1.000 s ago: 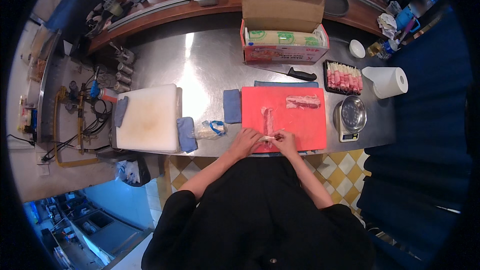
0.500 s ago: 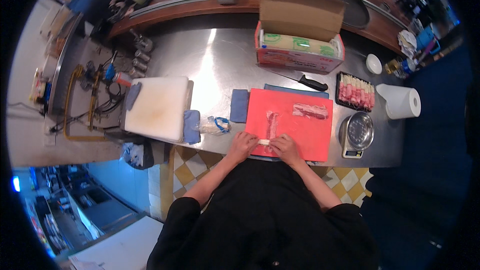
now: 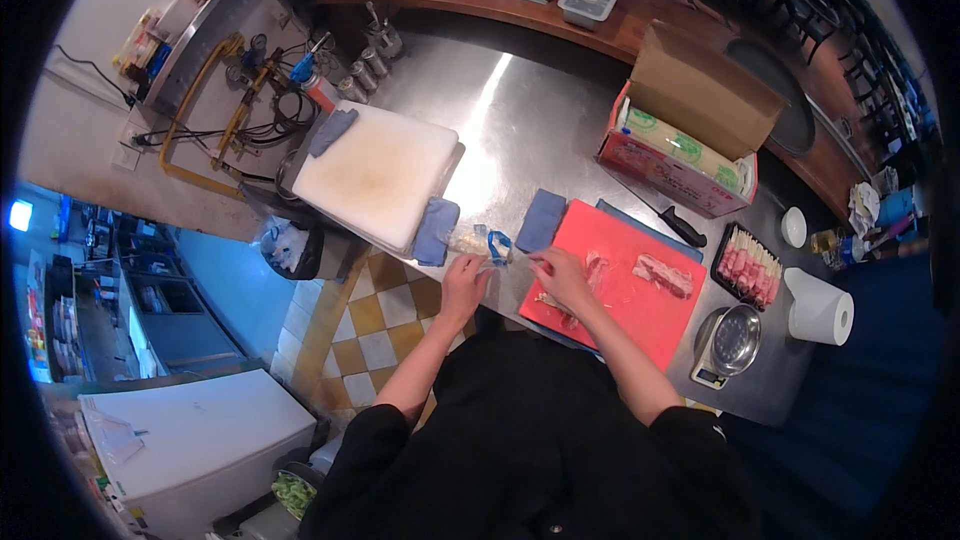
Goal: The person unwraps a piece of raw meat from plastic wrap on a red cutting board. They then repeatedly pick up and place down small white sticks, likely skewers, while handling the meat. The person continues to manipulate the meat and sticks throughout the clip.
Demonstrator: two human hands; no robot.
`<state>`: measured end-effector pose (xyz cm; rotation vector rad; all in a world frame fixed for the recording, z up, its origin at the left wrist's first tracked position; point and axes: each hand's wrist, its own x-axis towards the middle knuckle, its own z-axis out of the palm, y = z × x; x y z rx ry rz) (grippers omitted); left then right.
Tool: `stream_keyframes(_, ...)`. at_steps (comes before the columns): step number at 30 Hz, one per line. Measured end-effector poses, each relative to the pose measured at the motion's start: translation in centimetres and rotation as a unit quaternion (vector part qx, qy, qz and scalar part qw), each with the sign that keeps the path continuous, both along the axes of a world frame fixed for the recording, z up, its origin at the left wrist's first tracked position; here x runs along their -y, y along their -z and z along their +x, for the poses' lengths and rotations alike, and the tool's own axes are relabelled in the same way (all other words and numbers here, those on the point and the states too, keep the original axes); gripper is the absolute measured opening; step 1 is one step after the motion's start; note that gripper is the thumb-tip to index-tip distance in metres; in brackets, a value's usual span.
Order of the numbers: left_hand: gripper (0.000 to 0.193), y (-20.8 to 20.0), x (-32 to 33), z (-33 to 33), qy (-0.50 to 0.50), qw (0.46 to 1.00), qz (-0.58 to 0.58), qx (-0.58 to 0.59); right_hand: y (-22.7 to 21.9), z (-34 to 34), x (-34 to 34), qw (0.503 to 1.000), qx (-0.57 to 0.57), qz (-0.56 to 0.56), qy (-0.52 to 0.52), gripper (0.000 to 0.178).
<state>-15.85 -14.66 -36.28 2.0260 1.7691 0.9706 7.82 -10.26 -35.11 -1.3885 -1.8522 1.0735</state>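
A clear plastic bag (image 3: 468,241) with blue print and pale contents lies at the counter's front edge. My left hand (image 3: 464,286) is closed in a pinch at the bag's loose end. Across from it, my right hand (image 3: 562,276) has its fingertips pinched at the same clear plastic, its wrist over the red cutting board (image 3: 640,318). One strip of marbled raw meat (image 3: 663,276) lies flat on the board. Another meat strip (image 3: 597,268) is partly hidden behind my right hand, with a small pale bundle (image 3: 545,300) at its near end.
A folded blue cloth (image 3: 541,220) sits beside the board, a black-handled knife (image 3: 682,227) behind it. To the right are a black tray of meat rolls (image 3: 748,267), a metal bowl (image 3: 736,339) on a scale, and a paper roll (image 3: 820,308). White cutting boards (image 3: 375,175) stand left; an open carton (image 3: 670,165) stands behind.
Both hands have left the meat strip and the pale bundle and moved left to the plastic bag. The view has turned leftward, so the counter appears tilted and shifted right.
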Motion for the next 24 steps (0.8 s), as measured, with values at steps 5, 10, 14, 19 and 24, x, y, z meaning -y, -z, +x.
stream_keyframes(5,0.027,2.0,-2.1,0.2,0.022,0.998,0.015,-0.063,3.4,-6.2,-5.2,0.992,0.107,-0.003,-0.072,0.02)
stream_keyframes(10,0.017,2.9,-2.7,-0.1,0.034,0.995,0.025,-0.095,3.8,-7.7,-6.8,0.98,0.181,-0.018,-0.083,0.019)
stream_keyframes(14,0.01,2.7,-3.5,-0.3,0.046,0.993,0.024,-0.105,4.6,-8.8,-8.2,0.968,0.235,-0.047,-0.079,0.016)
stream_keyframes(19,0.007,3.0,-3.3,-0.3,0.046,0.99,0.045,-0.128,4.7,-10.8,-7.9,0.956,0.292,0.004,0.009,0.012)
stream_keyframes(24,0.01,3.4,-3.3,-0.4,0.056,0.99,0.054,-0.12,6.6,-10.4,-9.7,0.958,0.273,-0.066,-0.052,0.011)
